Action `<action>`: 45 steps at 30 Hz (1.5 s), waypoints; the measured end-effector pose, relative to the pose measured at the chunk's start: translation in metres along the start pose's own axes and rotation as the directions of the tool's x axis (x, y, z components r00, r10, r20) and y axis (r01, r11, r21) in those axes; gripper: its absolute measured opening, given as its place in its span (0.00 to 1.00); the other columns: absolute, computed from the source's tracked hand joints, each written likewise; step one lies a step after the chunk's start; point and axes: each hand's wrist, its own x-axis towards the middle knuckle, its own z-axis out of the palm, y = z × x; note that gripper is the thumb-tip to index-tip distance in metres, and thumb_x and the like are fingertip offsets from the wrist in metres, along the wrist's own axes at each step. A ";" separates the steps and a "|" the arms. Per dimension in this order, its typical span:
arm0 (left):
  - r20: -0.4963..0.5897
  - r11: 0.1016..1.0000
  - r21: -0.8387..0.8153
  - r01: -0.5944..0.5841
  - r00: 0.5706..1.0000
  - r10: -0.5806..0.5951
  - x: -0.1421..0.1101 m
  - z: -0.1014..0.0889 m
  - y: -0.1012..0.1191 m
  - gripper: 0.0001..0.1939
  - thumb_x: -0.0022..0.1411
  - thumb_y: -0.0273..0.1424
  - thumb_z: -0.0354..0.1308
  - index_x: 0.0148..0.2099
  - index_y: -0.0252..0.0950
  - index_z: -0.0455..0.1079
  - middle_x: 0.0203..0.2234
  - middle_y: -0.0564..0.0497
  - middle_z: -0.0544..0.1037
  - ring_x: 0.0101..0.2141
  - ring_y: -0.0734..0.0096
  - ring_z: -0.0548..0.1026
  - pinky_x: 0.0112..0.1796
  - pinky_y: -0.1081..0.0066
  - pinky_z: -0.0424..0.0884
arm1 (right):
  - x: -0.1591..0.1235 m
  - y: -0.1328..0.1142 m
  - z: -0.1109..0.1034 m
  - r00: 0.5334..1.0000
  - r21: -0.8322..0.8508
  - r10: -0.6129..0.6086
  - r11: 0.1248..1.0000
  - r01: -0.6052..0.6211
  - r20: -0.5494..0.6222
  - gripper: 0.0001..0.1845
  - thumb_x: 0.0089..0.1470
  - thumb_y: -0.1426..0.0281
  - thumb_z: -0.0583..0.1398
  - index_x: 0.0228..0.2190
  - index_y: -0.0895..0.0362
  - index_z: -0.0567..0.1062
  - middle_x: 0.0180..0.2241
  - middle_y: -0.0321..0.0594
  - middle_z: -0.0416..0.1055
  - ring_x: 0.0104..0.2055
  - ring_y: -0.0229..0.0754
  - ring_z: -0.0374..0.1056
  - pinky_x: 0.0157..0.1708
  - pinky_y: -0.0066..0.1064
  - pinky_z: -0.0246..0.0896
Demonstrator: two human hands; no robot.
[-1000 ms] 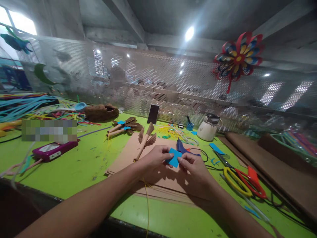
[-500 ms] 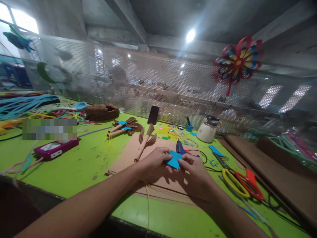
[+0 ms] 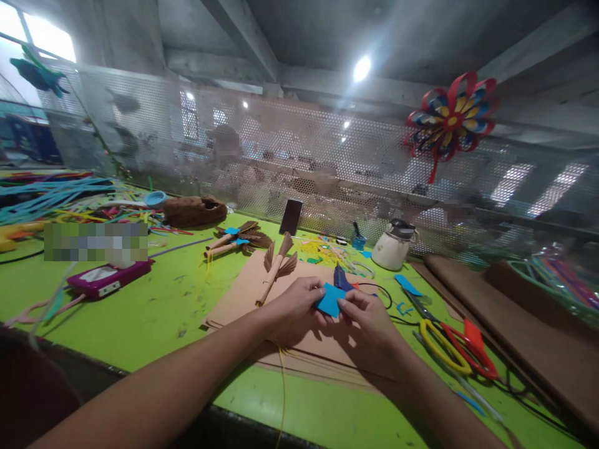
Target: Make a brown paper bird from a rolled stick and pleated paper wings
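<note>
A small blue piece of paper (image 3: 331,300) is pinched between my two hands. My left hand (image 3: 305,299) grips its left edge, thumb on top. My right hand (image 3: 362,310) closes on its right edge with thumb and fingers. Below them lies a stack of brown paper sheets (image 3: 234,293). Left of my hands, a brown rolled-paper figure with pleated fans (image 3: 277,268) rests on the stack, a yellow string (image 3: 282,386) trailing towards me. Just behind the blue paper sits a dark blue glue gun (image 3: 340,274), partly hidden.
Two pairs of scissors, yellow-handled (image 3: 444,349) and red-handled (image 3: 486,365), lie at the right beside folded brown material (image 3: 505,312). A white jug (image 3: 392,249) and a phone (image 3: 291,216) stand behind. More paper figures (image 3: 236,240) lie left of the phone, and a purple power strip (image 3: 110,280) further left.
Both hands keep their pinch on the blue paper, which has tilted slightly. The whole view has shifted a little; the things on the table stay in place.
</note>
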 end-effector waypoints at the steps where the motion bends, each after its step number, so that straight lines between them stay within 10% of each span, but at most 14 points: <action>1: 0.003 1.000 -0.004 0.006 1.000 -0.006 0.000 0.000 0.000 0.11 0.58 0.38 0.50 0.33 0.34 0.60 0.23 0.47 0.73 0.18 0.71 0.71 0.19 0.66 0.71 | 0.000 0.001 -0.001 1.000 -0.012 -0.001 1.000 0.001 -0.003 0.12 0.45 0.64 0.61 0.18 0.58 0.69 0.17 0.35 0.66 0.21 0.36 0.59 0.24 0.29 0.53; 24: -0.084 0.995 -0.101 -0.003 0.996 -0.005 0.000 0.003 -0.001 0.08 0.52 0.31 0.49 0.35 0.33 0.63 0.22 0.50 0.71 0.18 0.70 0.71 0.19 0.64 0.72 | 0.004 0.008 -0.003 0.997 -0.023 0.040 0.999 -0.042 -0.066 0.12 0.43 0.64 0.61 0.17 0.58 0.68 0.16 0.33 0.63 0.21 0.35 0.56 0.22 0.28 0.50; 45: -0.250 0.929 0.367 0.055 0.967 0.041 0.004 -0.004 -0.009 0.13 0.60 0.41 0.46 0.29 0.38 0.55 0.14 0.56 0.67 0.12 0.72 0.67 0.15 0.74 0.62 | 0.001 0.013 -0.001 0.996 -0.014 0.020 1.000 -0.022 -0.090 0.12 0.46 0.63 0.60 0.19 0.57 0.69 0.17 0.34 0.65 0.20 0.35 0.57 0.22 0.28 0.51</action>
